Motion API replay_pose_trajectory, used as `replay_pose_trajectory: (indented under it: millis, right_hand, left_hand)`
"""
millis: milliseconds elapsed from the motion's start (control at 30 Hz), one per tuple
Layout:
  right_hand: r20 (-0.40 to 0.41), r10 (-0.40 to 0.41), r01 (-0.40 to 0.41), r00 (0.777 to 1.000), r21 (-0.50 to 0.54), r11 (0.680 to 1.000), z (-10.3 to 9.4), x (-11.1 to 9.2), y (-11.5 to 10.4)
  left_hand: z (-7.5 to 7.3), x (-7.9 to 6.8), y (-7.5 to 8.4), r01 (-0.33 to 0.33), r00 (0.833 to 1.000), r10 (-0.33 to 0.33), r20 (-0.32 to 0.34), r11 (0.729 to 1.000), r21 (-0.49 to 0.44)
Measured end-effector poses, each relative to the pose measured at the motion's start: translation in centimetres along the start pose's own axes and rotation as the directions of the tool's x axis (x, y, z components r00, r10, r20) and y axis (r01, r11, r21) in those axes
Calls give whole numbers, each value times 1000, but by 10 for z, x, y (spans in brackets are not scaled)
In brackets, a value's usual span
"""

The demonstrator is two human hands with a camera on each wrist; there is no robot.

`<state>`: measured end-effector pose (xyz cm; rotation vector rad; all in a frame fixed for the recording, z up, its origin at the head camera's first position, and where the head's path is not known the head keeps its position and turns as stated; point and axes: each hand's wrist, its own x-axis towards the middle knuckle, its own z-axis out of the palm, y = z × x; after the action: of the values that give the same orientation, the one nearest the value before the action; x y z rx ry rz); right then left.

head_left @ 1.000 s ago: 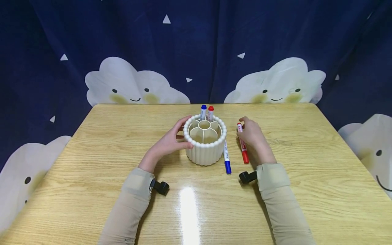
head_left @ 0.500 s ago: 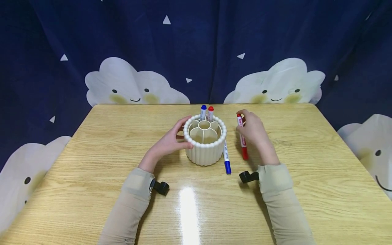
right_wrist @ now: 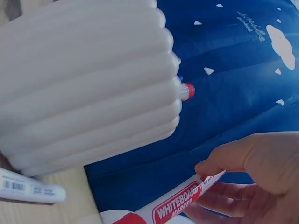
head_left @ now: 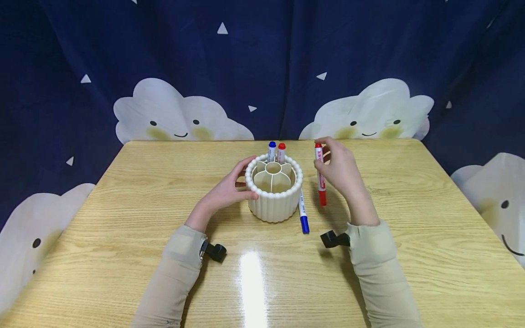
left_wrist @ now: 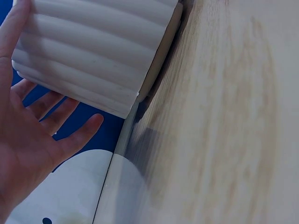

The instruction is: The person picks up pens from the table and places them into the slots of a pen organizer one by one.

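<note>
A cream, ribbed pen holder (head_left: 272, 207) with a beaded rim and petal-shaped compartments stands upright on the table. My left hand (head_left: 225, 189) grips its left side, thumb at the front of the rim and fingers toward the back; the left wrist view shows that hand (left_wrist: 42, 135) spread along the ribbed wall. To the right of the holder, my right hand (head_left: 342, 171) pinches a red whiteboard marker (right_wrist: 180, 201) near its upper end. That marker hangs nearly upright above the table, red cap down. A blue marker (head_left: 271, 153) and another red marker (head_left: 281, 154) stand in rear compartments.
On the wooden table (head_left: 143, 191), a blue-capped marker (head_left: 303, 212) lies close against the holder's right side. Behind the table hangs a dark blue curtain (head_left: 262, 59) with smiling clouds. Each wrist carries a small black camera mount (head_left: 334, 239).
The right hand has lifted the red marker off the table, moving it up and away, and the marker has swung more upright. The left hand and the pen holder stay in place.
</note>
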<state>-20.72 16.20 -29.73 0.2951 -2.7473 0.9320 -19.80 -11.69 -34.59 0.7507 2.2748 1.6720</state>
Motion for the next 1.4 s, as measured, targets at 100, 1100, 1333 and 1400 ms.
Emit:
replay_pose_trajectory:
  millis: [100,1100,1333,1400]
  right_hand:
    - [-34,-21,22,999,26,999,-5,-4,-7]
    - [-527,-164,311,834,202,929,-23,-20,-47]
    - [-534,-173,332,828,217,918,-20,-13,-52]
    - [-533,-182,342,827,219,914,-18,-12,-52]
  left_hand:
    - [0,0,0,4,1000,-4,-1,1000,2]
    - [0,-1,1,8,1000,-8,0,1000,1]
    - [-1,0,0,-18,1000,18,6,1000,-6]
    - [-1,0,0,-20,1000,20,7,1000,-5]
